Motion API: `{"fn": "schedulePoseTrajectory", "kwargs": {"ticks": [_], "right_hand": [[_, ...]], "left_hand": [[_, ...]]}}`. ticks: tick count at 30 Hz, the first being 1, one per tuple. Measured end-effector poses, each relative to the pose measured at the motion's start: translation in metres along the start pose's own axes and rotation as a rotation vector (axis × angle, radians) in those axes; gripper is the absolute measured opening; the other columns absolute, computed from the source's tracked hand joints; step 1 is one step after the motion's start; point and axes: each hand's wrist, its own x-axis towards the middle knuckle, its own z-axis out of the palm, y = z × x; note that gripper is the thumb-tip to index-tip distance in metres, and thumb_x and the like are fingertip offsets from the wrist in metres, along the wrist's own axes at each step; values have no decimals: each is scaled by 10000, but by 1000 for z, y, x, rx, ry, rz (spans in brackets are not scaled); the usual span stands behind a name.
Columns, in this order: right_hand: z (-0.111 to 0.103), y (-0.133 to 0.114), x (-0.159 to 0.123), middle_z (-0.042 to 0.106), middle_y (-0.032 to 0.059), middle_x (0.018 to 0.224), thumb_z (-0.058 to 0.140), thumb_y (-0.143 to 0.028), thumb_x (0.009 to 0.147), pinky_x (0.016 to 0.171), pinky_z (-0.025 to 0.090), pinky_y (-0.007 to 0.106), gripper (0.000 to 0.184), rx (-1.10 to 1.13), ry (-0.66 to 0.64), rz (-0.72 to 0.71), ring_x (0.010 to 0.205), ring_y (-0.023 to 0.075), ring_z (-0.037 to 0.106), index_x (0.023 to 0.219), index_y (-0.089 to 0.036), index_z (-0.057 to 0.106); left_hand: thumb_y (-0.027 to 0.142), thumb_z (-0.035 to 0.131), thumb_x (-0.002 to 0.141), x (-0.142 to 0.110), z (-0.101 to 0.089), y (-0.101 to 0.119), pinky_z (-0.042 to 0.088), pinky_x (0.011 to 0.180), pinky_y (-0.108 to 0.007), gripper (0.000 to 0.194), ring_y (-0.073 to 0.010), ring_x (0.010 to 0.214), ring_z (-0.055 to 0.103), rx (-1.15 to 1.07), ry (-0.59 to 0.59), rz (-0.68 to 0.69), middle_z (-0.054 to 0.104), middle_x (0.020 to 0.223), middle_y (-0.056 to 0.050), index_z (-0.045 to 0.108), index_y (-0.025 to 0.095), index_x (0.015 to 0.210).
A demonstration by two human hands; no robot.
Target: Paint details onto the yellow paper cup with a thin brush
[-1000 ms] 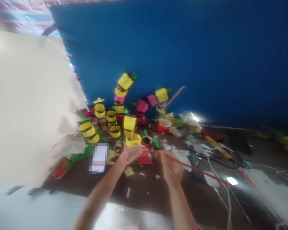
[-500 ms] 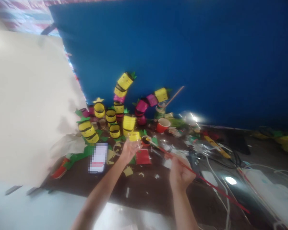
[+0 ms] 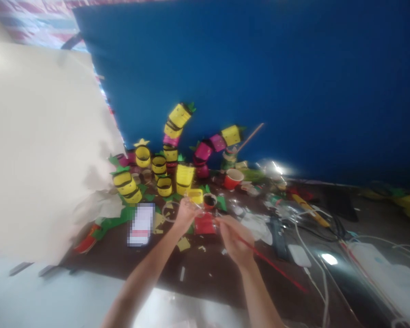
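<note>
My left hand [image 3: 187, 214] is closed on a small yellow cup-shaped piece [image 3: 196, 196], gripping its near side. In my closed right hand [image 3: 238, 240] lies a paintbrush [image 3: 278, 267]; its long red handle slants back to the lower right. The brush tip sits close to my left fingers and the yellow piece, too blurred to tell whether it touches. Just right of that piece stands a little cup with dark contents [image 3: 210, 200]. A red square [image 3: 205, 224] lies on the table between my hands.
Yellow and magenta stacked cups with green tops [image 3: 171, 154] stand behind my hands, before a blue board [image 3: 246, 68]. A red cup [image 3: 233, 179] is to the right. A phone [image 3: 141, 225] lies left; cables [image 3: 325, 282] and a white charger [image 3: 299, 256] lie right.
My right hand has moved left and the brush with it, its tip passing from the small dark cup to beside my left hand. The left hand keeps the yellow piece, nearly still.
</note>
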Motion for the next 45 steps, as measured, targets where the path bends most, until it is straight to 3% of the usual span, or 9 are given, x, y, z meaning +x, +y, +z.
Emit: {"fn": "schedulePoseTrajectory", "kwargs": {"ticks": [8, 14, 23, 30, 34, 37, 41, 45], "right_hand": [[-8, -3, 6, 725, 43, 800, 539, -124, 862, 675, 560, 269, 164, -76, -40, 23, 722, 166, 697, 906, -218, 667], [-18, -3, 7, 731, 39, 781, 536, -135, 861, 652, 566, 275, 162, -118, 40, 50, 697, 176, 701, 894, -227, 665], [-3, -4, 3, 719, 37, 790, 544, -134, 857, 678, 561, 270, 157, -7, -51, 9, 726, 167, 697, 870, -223, 673], [-17, 3, 0, 732, 48, 770, 551, -213, 864, 654, 568, 304, 144, -96, 43, 127, 694, 193, 698, 851, -228, 693], [-24, 18, -9, 720, 52, 730, 593, -312, 852, 610, 562, 328, 150, 54, 243, 312, 650, 197, 678, 846, -217, 709], [-23, 29, -11, 670, 27, 631, 653, -352, 810, 534, 516, 292, 162, 292, 347, 428, 564, 161, 625, 796, -201, 711], [-14, 39, -8, 607, -8, 577, 709, -384, 761, 495, 453, 253, 171, 611, 383, 483, 523, 118, 561, 726, -218, 693], [-6, 42, -8, 577, -24, 560, 713, -421, 758, 502, 446, 243, 200, 646, 342, 518, 518, 103, 530, 715, -228, 679]], "left_hand": [[207, 868, 525, 3, -1, -2, 529, 779, -348, 615, -162, 841, 663, 62, 3, 29, 640, 953, -14, 456, 221, 981], [297, 872, 535, 1, 2, 4, 541, 806, -347, 623, -175, 898, 667, 32, 7, 26, 640, 992, -31, 459, 220, 995], [328, 896, 469, -2, 3, 3, 547, 824, -388, 662, -117, 749, 644, 59, -14, 47, 635, 975, -1, 460, 224, 955], [404, 867, 526, -1, 4, 5, 525, 863, -401, 643, -179, 868, 672, -23, 35, 17, 669, 964, -30, 492, 225, 1016], [527, 829, 540, -1, -4, 7, 496, 898, -445, 654, -259, 951, 663, -91, -44, -84, 689, 957, -83, 575, 188, 1040], [718, 667, 613, -2, -12, 8, 490, 892, -435, 679, -291, 984, 647, -167, -115, -186, 694, 950, -127, 639, 150, 984], [723, 554, 721, -2, -18, 11, 515, 806, -349, 682, -219, 857, 645, -265, -147, -280, 680, 893, -118, 648, 132, 1049], [600, 594, 769, 0, -21, 16, 491, 596, -259, 586, -142, 681, 602, -302, -183, -409, 664, 887, -104, 613, 133, 1123]]}}
